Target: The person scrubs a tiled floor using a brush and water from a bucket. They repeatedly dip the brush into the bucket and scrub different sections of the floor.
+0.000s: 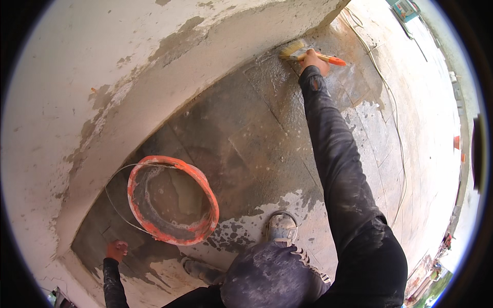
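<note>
My right hand (315, 63) grips the wooden handle of a wide paintbrush (292, 52) with pale bristles and an orange handle tip. Its bristles meet the wet tiled floor (262, 111) close to the foot of the wall. My left hand (116, 250) hangs at the lower left, fingers curled into a loose fist, and I see nothing in it. Just up and right of that hand stands an orange-rimmed bucket (213, 200), smeared with grey. Cloudy, foamy liquid (173, 196) fills part of it, and its wire handle (111, 196) leans out to the left.
The pale wall (127, 88) with damp, patchy plaster runs along the left and top. A thin cable (398, 142) snakes over the floor on the right. My shoe (282, 227) is on a partly dry patch below the bucket's level. A teal container (405, 9) stands at the far top right.
</note>
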The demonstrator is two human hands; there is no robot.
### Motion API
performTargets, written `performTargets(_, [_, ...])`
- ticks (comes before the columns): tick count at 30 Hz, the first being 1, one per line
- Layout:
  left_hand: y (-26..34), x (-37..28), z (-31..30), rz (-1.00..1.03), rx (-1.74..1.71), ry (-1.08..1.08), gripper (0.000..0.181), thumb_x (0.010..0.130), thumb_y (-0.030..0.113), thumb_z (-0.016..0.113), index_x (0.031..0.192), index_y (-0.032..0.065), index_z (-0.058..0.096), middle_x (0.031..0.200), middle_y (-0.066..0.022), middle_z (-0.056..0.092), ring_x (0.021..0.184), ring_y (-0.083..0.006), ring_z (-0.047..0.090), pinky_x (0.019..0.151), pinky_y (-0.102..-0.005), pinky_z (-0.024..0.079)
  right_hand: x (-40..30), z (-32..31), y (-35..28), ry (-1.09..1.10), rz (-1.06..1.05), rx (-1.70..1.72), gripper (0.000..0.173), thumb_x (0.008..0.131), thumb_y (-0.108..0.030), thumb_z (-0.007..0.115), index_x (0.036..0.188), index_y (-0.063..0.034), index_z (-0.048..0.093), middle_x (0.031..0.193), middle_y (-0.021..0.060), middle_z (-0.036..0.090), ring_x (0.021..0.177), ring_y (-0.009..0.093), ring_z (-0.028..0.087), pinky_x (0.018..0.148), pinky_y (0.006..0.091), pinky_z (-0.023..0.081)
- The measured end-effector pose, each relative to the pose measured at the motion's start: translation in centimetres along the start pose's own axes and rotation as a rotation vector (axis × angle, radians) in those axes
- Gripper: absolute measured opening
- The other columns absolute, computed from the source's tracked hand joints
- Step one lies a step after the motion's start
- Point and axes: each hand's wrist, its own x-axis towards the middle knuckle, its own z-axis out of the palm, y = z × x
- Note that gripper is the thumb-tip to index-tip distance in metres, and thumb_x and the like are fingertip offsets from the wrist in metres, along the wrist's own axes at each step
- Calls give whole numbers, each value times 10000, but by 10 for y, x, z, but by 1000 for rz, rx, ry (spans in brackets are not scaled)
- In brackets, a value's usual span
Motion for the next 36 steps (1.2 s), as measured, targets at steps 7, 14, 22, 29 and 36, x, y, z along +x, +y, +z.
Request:
performTargets(7, [6, 7, -10, 13, -33, 9, 127, 894, 51, 578, 938, -31, 664, 768, -100, 660, 629, -156, 646, 549, -294, 547, -102, -41, 28, -567, -77, -83, 326, 750, -171, 772, 1016, 5, 704, 931, 115, 704, 746, 182, 699, 632, 330, 613])
performTargets(14, [38, 29, 2, 56, -37, -11, 129, 904, 64, 571, 926, -29, 658, 749, -96, 653, 629, -158, 645, 557, -299, 546, 13, -29, 1, -8, 37, 200, 271, 785, -166, 732, 989, 7, 688, 871, 143, 713, 728, 223, 701, 642, 336, 565])
performTargets(22, [35, 16, -6, 24, -42, -14, 125, 873, 11, 551, 928, -27, 656, 745, -99, 657, 629, -156, 647, 567, -291, 554, -81, -81, 19, -804, -58, -172, 336, 785, -163, 757, 1056, 25, 693, 946, 140, 709, 783, 201, 711, 652, 321, 600])
performTargets(29, [34, 42, 11, 46, -40, -78, 125, 855, -15, 557, 942, -22, 646, 750, -104, 654, 625, -166, 645, 558, -296, 558, 64, -61, -34, -532, -441, -344, 358, 778, -222, 760, 1094, -59, 719, 960, 113, 729, 762, 174, 714, 712, 315, 583])
performTargets(36, [6, 22, -4, -63, -40, -14, 127, 880, 63, 602, 946, -41, 630, 730, -125, 650, 589, -186, 645, 538, -315, 556, 41, -169, -66, -1141, -748, -860, 319, 735, -202, 790, 1027, -88, 727, 948, 102, 721, 876, 243, 699, 835, 348, 533])
